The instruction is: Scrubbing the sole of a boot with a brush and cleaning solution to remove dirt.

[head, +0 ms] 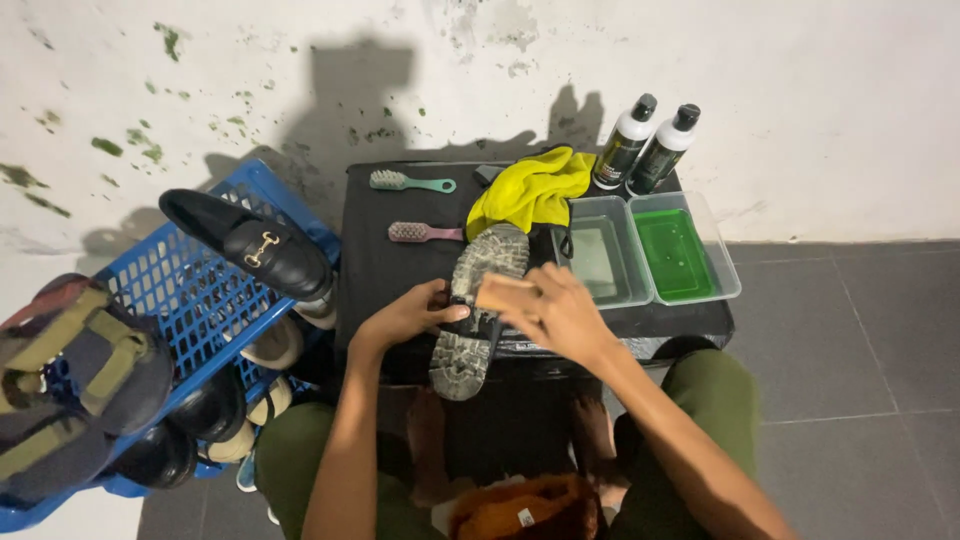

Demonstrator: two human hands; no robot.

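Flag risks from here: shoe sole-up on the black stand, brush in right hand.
1. The shoe overhangs the black stand's front edge, steadied only by the left hand; hard strokes could tip it off.
2. The right hand with the wooden brush works close to the clear tray; an elbow swing might slosh it.

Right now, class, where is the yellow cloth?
In the head view the yellow cloth lies bunched at the back of the black table, right of the two brushes and left of two bottles.
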